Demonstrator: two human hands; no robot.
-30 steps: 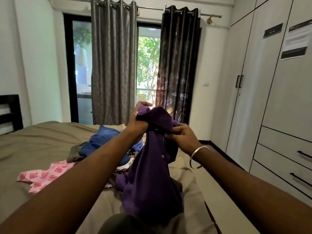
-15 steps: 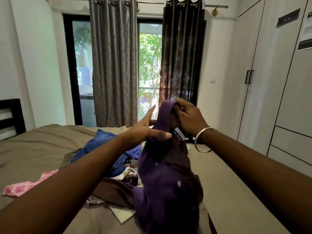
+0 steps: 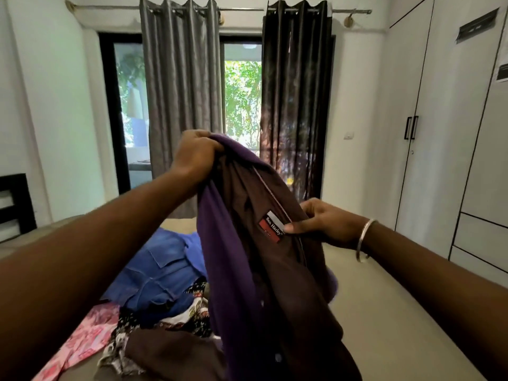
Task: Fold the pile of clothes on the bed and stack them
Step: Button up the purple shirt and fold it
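Observation:
A purple shirt (image 3: pixel 231 270) with a dark inner side hangs in the air over the bed (image 3: pixel 384 320). My left hand (image 3: pixel 193 154) grips its top edge, raised high. Lower and to the right, my right hand (image 3: pixel 321 222) pinches the collar beside a red and white brand label (image 3: pixel 272 225). Under the shirt lies the pile: a blue denim garment (image 3: pixel 154 273), a black and white floral piece (image 3: pixel 192 309), a brown garment (image 3: pixel 170 353) and a pink patterned one (image 3: pixel 85 334).
A white wardrobe (image 3: pixel 445 133) with drawers lines the right wall. Grey and dark curtains (image 3: pixel 181 78) hang at the glass door behind the bed. A dark headboard (image 3: pixel 13 202) stands at the far left.
My left hand has closed on the shirt's top edge and lifted it. My right hand has dropped to the collar by the label, and the shirt has opened to show its inside.

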